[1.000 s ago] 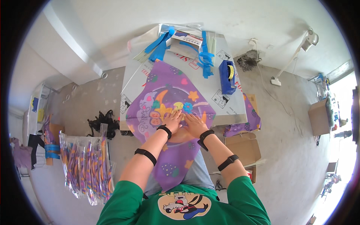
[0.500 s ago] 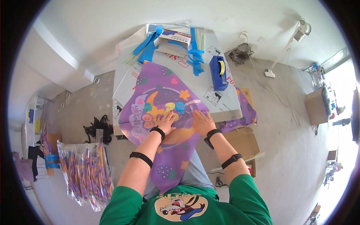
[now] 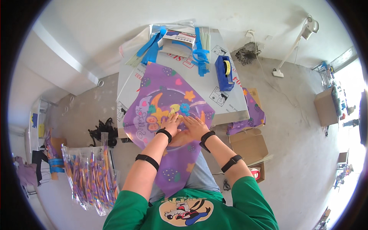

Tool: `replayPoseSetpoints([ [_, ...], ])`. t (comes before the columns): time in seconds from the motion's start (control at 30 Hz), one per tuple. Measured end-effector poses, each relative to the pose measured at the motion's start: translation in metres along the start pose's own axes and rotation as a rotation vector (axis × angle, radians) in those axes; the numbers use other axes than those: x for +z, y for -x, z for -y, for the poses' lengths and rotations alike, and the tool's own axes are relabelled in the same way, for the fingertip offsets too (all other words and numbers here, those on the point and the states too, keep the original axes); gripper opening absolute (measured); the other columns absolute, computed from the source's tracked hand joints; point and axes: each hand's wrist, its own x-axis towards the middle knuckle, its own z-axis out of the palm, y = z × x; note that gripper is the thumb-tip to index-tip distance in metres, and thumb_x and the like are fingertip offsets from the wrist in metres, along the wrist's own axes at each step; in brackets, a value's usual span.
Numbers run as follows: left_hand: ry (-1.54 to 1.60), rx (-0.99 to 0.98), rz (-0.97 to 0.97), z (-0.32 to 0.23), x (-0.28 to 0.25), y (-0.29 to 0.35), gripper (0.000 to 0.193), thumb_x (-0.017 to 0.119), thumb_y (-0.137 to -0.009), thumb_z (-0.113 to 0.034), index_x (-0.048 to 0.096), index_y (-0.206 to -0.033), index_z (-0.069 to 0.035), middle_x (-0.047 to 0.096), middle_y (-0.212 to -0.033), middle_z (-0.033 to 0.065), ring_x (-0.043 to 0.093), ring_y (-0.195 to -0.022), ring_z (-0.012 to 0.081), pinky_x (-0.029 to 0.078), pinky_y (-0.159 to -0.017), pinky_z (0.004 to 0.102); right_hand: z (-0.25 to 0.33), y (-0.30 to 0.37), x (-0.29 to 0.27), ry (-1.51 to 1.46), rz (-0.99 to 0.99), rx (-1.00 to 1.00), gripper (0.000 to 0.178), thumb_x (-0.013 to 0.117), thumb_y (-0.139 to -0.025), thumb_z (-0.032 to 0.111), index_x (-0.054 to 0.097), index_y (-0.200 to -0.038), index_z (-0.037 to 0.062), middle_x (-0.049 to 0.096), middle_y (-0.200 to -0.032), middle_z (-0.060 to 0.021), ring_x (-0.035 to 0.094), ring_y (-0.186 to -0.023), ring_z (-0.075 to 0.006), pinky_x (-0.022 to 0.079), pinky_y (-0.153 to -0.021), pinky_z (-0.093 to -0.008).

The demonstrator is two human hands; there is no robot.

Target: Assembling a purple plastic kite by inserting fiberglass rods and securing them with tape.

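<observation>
A: Report the largest items first.

B: The tabletop point(image 3: 226, 103) carries a purple kite point(image 3: 165, 115) printed with a moon, stars and hearts. It lies flat, its lower corner hanging over the near edge onto the person's lap.

A: Change from the earlier frame?

B: The kite lies in the same place. Both hands have drawn closer together at its centre.

A: Hand state?

B: The left hand point(image 3: 172, 122) and right hand point(image 3: 194, 126) are spread flat, palms down, pressing the kite, touching each other. Neither grips anything.

A: Packages?

B: A clear bag of striped packets point(image 3: 92, 178) hangs at the left. An open brown carton point(image 3: 249, 147) sits on the floor at the right. A blue tape dispenser point(image 3: 224, 73) stands beyond the kite, beside blue strips point(image 3: 201, 53).
</observation>
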Motion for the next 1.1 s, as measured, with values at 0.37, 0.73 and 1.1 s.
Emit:
replayPoseSetpoints([
  [0.37, -0.044, 0.107, -0.199, -0.018, 0.023, -0.023, 0.059, 0.056, -0.083, -0.021, 0.036, -0.135, -0.002, 0.028, -0.147, 0.0086, 0.030, -0.134, 0.0248, 0.027, -0.107, 0.0479, -0.007, 0.004, 0.004, 0.115, -0.042, 0.058, 0.061, 0.051, -0.088, 0.041, 0.036, -0.137, 0.0076, 0.036, -0.143, -0.0048, 0.032, -0.133, -0.0201, 0.030, -0.106, -0.0428],
  [0.73, 0.035, 0.031, -0.128, -0.026, 0.016, -0.017, 0.059, 0.056, -0.084, -0.021, 0.036, -0.137, -0.008, 0.025, -0.149, 0.0083, 0.026, -0.136, 0.0251, 0.029, -0.105, 0.0505, -0.008, 0.009, 0.004, 0.137, -0.056, 0.057, 0.062, 0.051, -0.088, 0.040, 0.036, -0.138, 0.0076, 0.036, -0.143, -0.0061, 0.032, -0.133, -0.0213, 0.029, -0.106, -0.0456],
  [1.1, 0.040, 0.034, -0.049, -0.032, 0.002, -0.009, 0.057, 0.057, -0.087, -0.031, 0.036, -0.139, -0.024, 0.020, -0.150, 0.0076, 0.022, -0.138, 0.0250, 0.027, -0.107, 0.0492, -0.061, 0.041, -0.006, 0.129, -0.118, 0.328, 0.062, 0.048, -0.088, 0.038, 0.031, -0.141, 0.0122, 0.031, -0.147, -0.0028, 0.029, -0.135, -0.0176, 0.022, -0.110, -0.0469],
])
